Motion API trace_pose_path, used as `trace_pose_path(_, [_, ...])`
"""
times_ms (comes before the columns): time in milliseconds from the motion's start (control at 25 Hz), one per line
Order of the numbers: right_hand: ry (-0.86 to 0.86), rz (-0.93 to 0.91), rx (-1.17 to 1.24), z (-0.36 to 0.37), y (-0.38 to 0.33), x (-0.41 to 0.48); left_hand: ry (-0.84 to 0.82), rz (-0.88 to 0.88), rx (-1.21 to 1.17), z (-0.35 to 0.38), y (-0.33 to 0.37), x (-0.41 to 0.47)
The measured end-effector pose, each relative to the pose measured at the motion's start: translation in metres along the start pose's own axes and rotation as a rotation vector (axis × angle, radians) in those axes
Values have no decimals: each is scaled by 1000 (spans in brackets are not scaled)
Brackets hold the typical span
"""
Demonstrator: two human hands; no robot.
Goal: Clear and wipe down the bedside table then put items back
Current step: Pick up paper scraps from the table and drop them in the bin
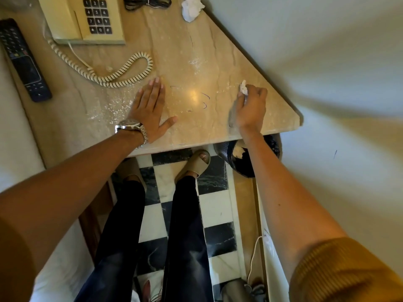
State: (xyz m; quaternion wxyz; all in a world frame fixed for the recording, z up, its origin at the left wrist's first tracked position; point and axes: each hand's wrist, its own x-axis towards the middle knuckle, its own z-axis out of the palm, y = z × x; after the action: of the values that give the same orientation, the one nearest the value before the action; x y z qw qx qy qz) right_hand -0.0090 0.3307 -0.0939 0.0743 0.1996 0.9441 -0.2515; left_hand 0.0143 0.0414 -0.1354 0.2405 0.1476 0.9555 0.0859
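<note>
The beige marble bedside table (196, 51) carries white crumbs, powder and blue pen marks. My left hand (149, 110), with a metal wristwatch, lies flat and open on the top near the front edge. My right hand (250, 107) presses down near the right corner, fingers closed on a small white tissue (243, 87). A cream telephone (85, 18) with its coiled cord (122, 73) stands at the back left. A black remote (23, 59) lies at the far left, and a crumpled white tissue (192, 7) at the back.
A black cable bundle (147, 2) lies at the table's back edge. A dark waste bin (246, 158) holding white paper stands under the right front corner. My legs and sandals are on a black-and-white checkered floor. A white wall runs along the right.
</note>
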Motion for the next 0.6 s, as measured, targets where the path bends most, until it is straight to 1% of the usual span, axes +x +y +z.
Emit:
trace_pose_path(80, [94, -4, -14, -3, 21, -25, 3, 4, 13, 0, 0, -2])
trace_pose_path(120, [147, 27, -14, -6, 35, -40, -1, 4, 22, 1, 2, -3])
trace_pose_path(240, [299, 287, 94, -12, 73, -80, 2, -6, 13, 0, -2, -2])
trace_pose_path(280, [328, 378, 121, -10, 84, -90, 9, -13, 12, 1, -1, -3])
trace_pose_path(320, [330, 429, 154, -8, 96, -98, 12, -8, 1, 1, 0, -2])
trace_pose_path(400, [242, 476, 176, 9, 142, -113, 12, -40, 5, 26, 11, -8])
trace_pose_path(440, [165, 521, 134, 13, 149, -116, 34, -48, 21, 28, 11, -12])
trace_pose_path(520, [-114, 614, -11, 12, 169, -117, 40, -84, 7, 33, 21, -20])
trace_pose_path(600, [-407, 697, -15, 10, 166, -109, 71, -74, -12, 25, 22, -12])
